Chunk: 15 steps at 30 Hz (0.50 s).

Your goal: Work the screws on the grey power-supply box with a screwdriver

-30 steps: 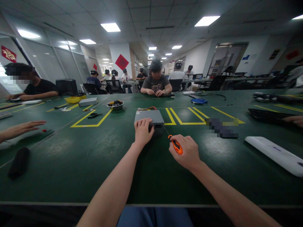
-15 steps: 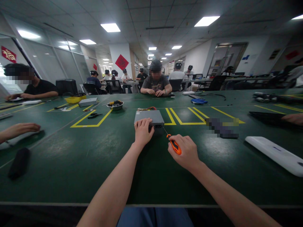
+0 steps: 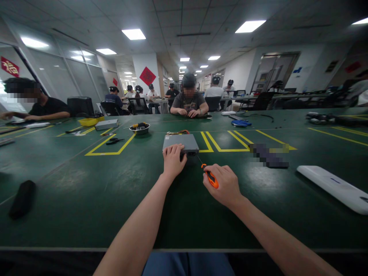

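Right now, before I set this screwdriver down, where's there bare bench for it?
Bare bench lies between your left hand and the black pouch, and between your right hand and the white pad. It's crowded around the grey box and your screwdriver.

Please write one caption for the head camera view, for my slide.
Left hand rests on a grey metal box; right hand holds an orange-handled screwdriver.

Premises: indoor assembly workshop. Long green desk [image 3: 86, 184] bears yellow tape outlines [image 3: 109, 148], a wired metal unit [image 3: 180, 142] and hand tools [image 3: 115, 141]; seated workers [image 3: 189, 99] line it; glass partitions [image 3: 60, 73] upper left; ceiling light panels [image 3: 133, 34] overhead.
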Available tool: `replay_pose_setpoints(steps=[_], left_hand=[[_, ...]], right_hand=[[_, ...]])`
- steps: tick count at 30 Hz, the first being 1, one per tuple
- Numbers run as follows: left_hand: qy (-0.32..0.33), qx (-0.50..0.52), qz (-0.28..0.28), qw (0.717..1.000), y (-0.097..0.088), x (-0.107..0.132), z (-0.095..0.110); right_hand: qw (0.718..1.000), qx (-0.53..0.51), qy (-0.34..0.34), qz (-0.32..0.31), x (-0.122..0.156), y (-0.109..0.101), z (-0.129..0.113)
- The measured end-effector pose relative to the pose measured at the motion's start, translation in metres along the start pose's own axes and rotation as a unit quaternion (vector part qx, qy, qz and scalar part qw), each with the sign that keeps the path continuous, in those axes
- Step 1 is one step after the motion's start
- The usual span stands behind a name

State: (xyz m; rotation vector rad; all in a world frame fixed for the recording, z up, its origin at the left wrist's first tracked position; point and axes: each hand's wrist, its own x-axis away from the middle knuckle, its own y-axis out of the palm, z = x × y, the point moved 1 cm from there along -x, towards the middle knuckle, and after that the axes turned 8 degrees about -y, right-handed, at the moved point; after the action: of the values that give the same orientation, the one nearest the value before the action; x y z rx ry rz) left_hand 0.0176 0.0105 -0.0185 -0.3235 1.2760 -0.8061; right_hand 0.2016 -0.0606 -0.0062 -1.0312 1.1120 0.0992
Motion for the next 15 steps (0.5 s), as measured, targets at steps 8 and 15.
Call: replay_pose_setpoints(steps=[8,15], left_hand=[[-0.001,-0.001,-0.008,1.000,-0.0014,0.0002,0.0013],[-0.006,-0.001,-0.012,1.000,-0.0022,0.0000,0.0022]], right_hand=[[1.000,-0.002,0.003,-0.001,-0.0006,-0.0022,0.0002],[1.000,-0.004,0.012,-0.004,-0.0004,-0.0018,0.0006]])
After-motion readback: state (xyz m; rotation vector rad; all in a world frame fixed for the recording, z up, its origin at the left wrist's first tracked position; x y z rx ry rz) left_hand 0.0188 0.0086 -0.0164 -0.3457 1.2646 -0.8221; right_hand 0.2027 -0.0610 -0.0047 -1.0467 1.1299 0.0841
